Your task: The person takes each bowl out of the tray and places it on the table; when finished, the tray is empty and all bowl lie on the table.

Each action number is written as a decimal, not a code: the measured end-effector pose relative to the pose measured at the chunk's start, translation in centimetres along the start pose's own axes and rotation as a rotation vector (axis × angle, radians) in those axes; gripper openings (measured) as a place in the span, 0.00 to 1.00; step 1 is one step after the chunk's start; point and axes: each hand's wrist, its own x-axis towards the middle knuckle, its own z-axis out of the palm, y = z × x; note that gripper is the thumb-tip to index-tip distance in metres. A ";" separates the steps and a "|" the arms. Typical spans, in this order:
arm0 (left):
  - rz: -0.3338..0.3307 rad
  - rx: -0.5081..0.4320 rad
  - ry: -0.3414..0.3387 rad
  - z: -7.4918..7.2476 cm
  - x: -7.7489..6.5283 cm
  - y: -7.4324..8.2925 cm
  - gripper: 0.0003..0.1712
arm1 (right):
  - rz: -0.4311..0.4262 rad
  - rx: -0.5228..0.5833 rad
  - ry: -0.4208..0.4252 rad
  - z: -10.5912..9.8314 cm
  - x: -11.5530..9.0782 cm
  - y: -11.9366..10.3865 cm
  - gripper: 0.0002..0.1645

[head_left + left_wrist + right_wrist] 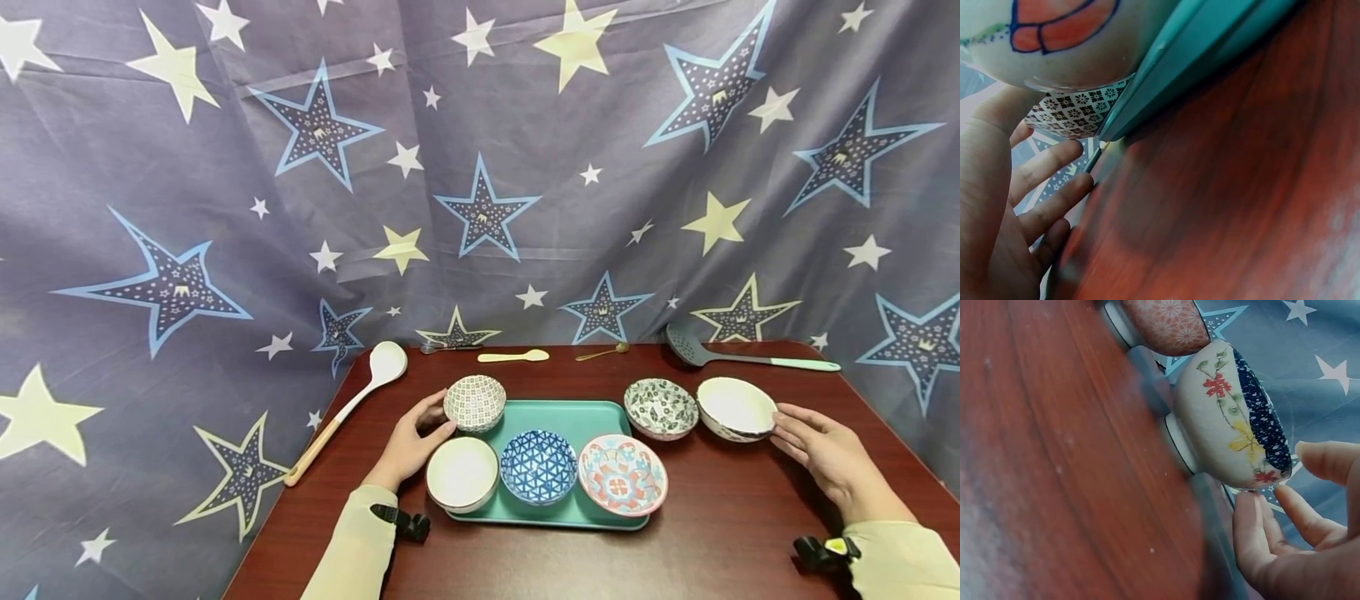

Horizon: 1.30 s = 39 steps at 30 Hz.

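Cream-sleeved right hand: fingers extended, no closed grip. White-lined round ceramic bowl directly left of it, off teal plastic tray, back-right corner. Left hand spread, by grey-patterned ceramic bowl.

Bowls: no readable text
Tray: no readable label
Backdrop cloth: no readable words, numbers

Ladle, slotted turner, apparently 1 gold spoon.
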 end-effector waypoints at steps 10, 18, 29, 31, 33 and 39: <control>0.008 0.037 0.006 0.0 0.2 -1.2 0.36 | -0.107 0.113 0.037 -0.1 -0.1 -1.2 0.20; 0.010 0.033 0.016 0.0 0.2 -1.4 0.36 | -0.176 0.075 -0.037 0.2 0.1 -3.1 0.22; 0.029 0.017 0.021 -0.2 0.2 -1.3 0.37 | -0.193 0.110 -0.165 3.5 0.9 -4.8 0.22; 0.030 0.032 0.027 -0.3 0.2 -1.2 0.36 | -0.201 0.101 -0.174 4.1 1.0 -4.8 0.22; 0.030 0.052 0.037 -0.5 0.2 -1.0 0.36 | -0.205 0.092 -0.180 4.7 1.2 -4.8 0.21; -0.001 0.083 0.052 -1.2 -0.5 -0.2 0.33 | -0.187 0.054 -0.205 6.7 2.0 -4.4 0.21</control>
